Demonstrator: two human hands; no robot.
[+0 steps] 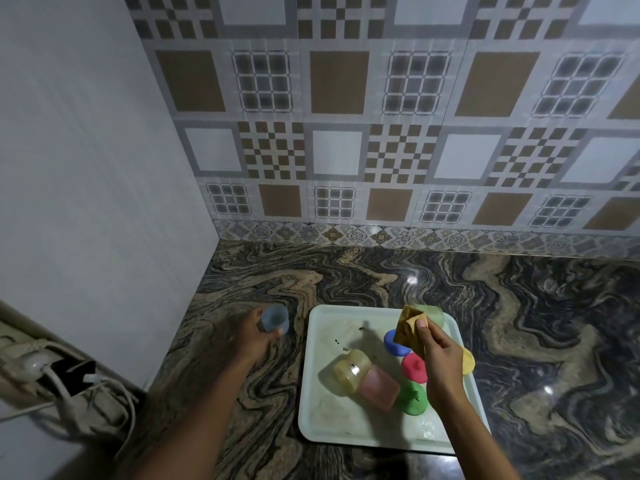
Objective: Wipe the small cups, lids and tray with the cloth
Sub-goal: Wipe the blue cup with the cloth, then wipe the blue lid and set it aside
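Note:
My left hand (258,336) grips a small translucent blue cup (274,318) over the counter, left of the pale tray (325,427). My right hand (441,355) pinches a folded tan cloth (408,325) above the tray's far right part. On the tray lie a yellow cup (351,372) and a pink cup (379,389) on their sides, nested end to end. A green cup (433,313) stands at the far right corner behind the cloth. Blue (393,342), red (414,367), green (412,400) and yellow (468,362) lids lie beside my right hand. Dark specks dot the tray.
The tray sits on a dark swirled stone counter (540,341) in a corner. A plain wall (86,168) rises on the left, a patterned tile wall behind. A power strip with white cables (52,382) lies at the lower left.

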